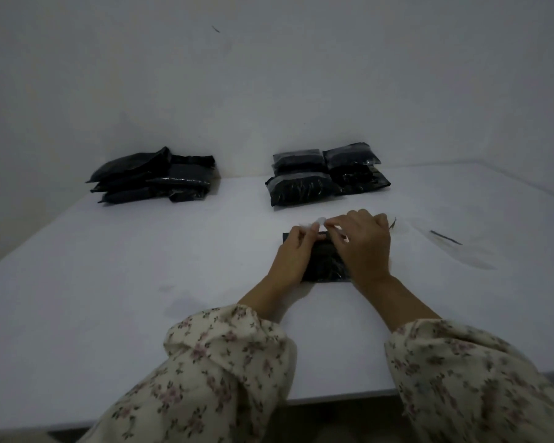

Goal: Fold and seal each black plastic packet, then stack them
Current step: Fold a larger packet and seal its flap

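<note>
A black plastic packet (pixel 325 265) lies flat on the white table (pixel 141 282) in front of me, mostly covered by both hands. My left hand (pixel 293 254) rests on the packet's left side and pinches a pale strip (pixel 320 222) at its far edge. My right hand (pixel 363 241) lies over the packet's right side, fingers curled at the same far edge, pinching that strip. The packet's far flap is hidden under my fingers.
A pile of black packets (pixel 154 175) sits at the back left of the table. Another group of black packets (pixel 327 174) lies at the back right. A thin dark strip (pixel 445 237) rests to the right of my hands. A white wall stands behind.
</note>
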{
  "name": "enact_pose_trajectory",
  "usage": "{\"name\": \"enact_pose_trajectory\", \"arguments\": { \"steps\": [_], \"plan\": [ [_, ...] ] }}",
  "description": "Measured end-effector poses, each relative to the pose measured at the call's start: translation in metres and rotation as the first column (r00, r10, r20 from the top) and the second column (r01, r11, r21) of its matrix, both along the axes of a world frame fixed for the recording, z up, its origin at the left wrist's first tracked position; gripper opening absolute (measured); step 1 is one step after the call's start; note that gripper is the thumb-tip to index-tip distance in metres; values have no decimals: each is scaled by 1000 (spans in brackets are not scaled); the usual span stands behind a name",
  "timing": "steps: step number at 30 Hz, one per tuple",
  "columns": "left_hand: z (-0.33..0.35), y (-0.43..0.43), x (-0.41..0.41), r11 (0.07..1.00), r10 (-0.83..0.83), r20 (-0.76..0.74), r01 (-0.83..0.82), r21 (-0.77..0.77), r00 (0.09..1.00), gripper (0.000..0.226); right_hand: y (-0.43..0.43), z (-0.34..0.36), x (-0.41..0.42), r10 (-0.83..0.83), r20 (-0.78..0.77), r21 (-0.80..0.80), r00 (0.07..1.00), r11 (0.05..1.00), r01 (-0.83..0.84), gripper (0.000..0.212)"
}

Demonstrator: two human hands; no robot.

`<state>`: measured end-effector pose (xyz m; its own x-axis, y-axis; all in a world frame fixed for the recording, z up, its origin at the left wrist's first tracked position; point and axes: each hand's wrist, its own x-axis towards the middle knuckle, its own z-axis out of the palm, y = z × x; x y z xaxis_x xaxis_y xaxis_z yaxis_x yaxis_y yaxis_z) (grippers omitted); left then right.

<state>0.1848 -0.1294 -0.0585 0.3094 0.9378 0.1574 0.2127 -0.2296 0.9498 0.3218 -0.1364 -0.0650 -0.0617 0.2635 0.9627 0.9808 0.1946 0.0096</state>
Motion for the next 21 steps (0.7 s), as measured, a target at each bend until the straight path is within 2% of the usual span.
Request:
{"name": "enact_pose_trajectory", "arguments": {
  "steps": [2, 6, 10, 11, 12, 13, 14, 16, 17, 20, 21],
  "plan": [
    [4, 0, 1, 999, 36, 46, -34, -32, 998, 48, -6, 3, -6, -22, 108, 66, 994, 998, 15, 19],
    [3, 6, 3, 990, 115, 151, -101, -96, 982, 29, -14, 5, -13, -7, 217, 94, 976, 995, -14, 22],
    [2, 9, -1, 971, 181, 275, -128, -201, 944, 16, -15, 3, -9, 28, 259, -15, 965, 1000, -25, 7],
    [3, 9, -3, 964, 187, 303, -116, -237, 935, 16, -15, 2, -7, 39, 237, -68, 971, 997, -23, 15],
    [4, 10, -5, 958, 192, 331, -103, -267, 924, 18, -15, 0, -4, 62, 193, -137, 979, 990, -36, 31],
    [8, 8, -7, 953, 198, 358, -93, -289, 912, 21, -16, -1, -2, 113, 82, -211, 990, 973, -94, 44],
    [11, 6, -8, 950, 195, 389, -74, -304, 900, 25, -18, 1, -1, 181, -107, -265, 978, 942, -203, 53],
    [13, 5, -9, 952, 136, 431, 2, -305, 892, 24, -24, 5, -1, 291, -506, -271, 812, 840, -470, 57],
    [13, 4, -9, 953, 102, 433, 38, -301, 895, 23, -24, 7, -1, 310, -633, -262, 709, 776, -573, 56],
    [12, 2, -9, 949, 57, 459, 94, -301, 886, 21, -18, 6, -1, 273, -836, -257, 477, 573, -778, 44],
    [12, 1, -9, 947, 59, 482, 104, -305, 874, 20, -15, 5, -2, 234, -868, -260, 437, 535, -804, 38]
  ]
}}
